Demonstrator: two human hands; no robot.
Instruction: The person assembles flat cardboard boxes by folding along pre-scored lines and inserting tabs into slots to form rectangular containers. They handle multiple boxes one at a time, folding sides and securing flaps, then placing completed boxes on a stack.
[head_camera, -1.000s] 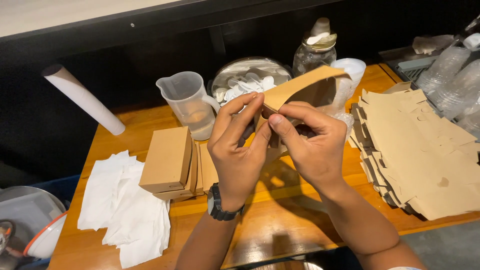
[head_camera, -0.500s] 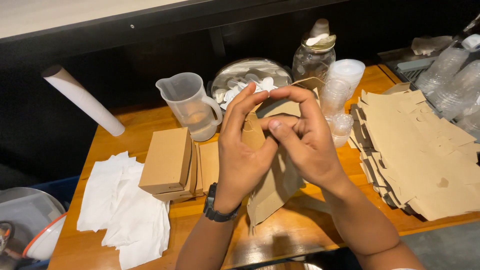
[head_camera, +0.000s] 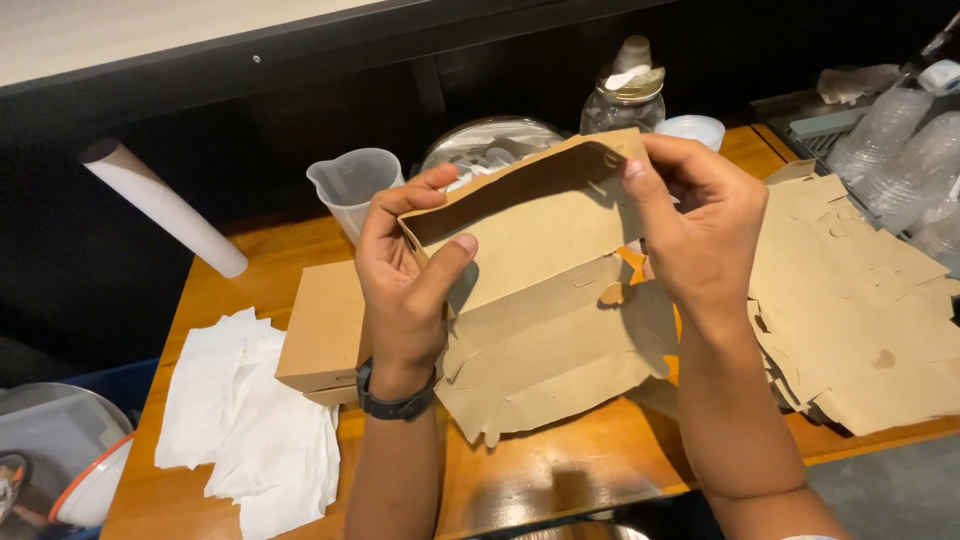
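Hands pinched a flat brown carton (head_camera: 545, 290) above the table (head_camera: 560, 470), left hand (head_camera: 405, 280) at its left edge, right hand (head_camera: 695, 225) at its top right corner.

Both hands hold unfolded brown cardboard box blank (head_camera: 545, 300) above wooden desk (head_camera: 560, 470). Left hand (head_camera: 405, 275) pinches blank's left top corner, thumb in front. Right hand (head_camera: 695, 225) grips right top corner. Folded brown box (head_camera: 320, 325) just left of blank, white napkins (head_camera: 250, 420) farther left. Stack of flat blanks (head_camera: 860, 310) right of blank. Clear measuring jug (head_camera: 352, 188) and glass jar (head_camera: 625, 95) behind blank.
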